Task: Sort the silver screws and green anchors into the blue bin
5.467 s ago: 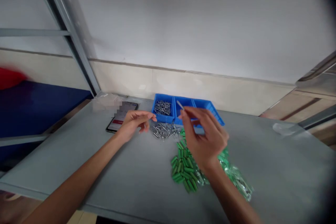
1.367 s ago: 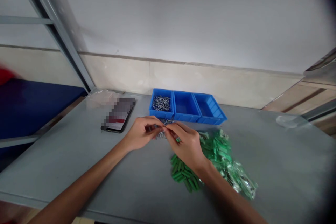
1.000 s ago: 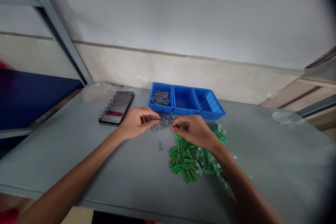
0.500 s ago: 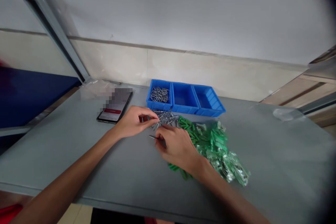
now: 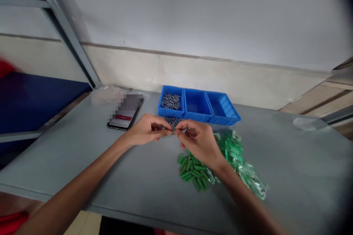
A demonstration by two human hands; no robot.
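Over screws (image 5: 170, 120) — fingers (image 5: 184, 127) pinched together.

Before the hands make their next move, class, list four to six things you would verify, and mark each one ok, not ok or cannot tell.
1. Left hand and right hand meet fingertip to fingertip over the table: ok.
2. Which piece is pinched between them: cannot tell, too small.
3. Loose screws lie just beyond the fingertips: ok.
4. Green plugs lie piled beside the right wrist: ok.
5. Blue tray has screws in its left compartment: ok.
6. Phone lies apart from both hands: ok.
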